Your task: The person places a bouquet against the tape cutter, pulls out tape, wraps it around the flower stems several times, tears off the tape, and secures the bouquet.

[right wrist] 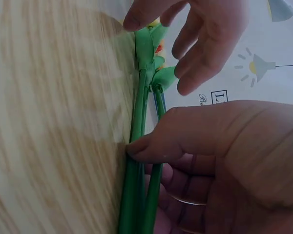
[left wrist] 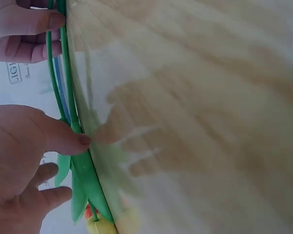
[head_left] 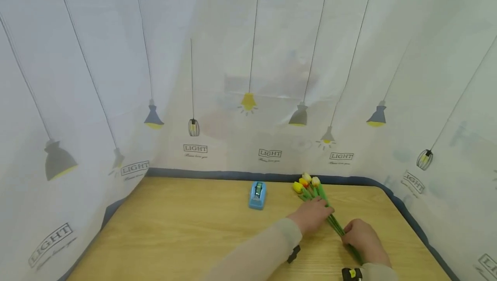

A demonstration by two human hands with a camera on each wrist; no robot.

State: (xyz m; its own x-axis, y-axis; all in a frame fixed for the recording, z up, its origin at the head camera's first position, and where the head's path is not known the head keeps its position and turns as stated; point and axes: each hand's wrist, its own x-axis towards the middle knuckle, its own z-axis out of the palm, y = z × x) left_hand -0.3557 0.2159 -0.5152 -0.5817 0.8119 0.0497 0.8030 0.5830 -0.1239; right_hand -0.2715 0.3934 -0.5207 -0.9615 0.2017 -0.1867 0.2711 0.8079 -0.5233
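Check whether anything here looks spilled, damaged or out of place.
Nothing stands out: the tulips are bunched together, the blue tape dispenser sits apart from them on the table, and no spill or damage shows.

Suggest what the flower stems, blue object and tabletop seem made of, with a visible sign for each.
Flower stems: probably smooth plastic, given their even green colour.
Blue object: possibly smooth plastic, its body evenly blue; too small to be sure.
Tabletop: wood or wood-look laminate, grained, its glossy finish mirroring the left hand.
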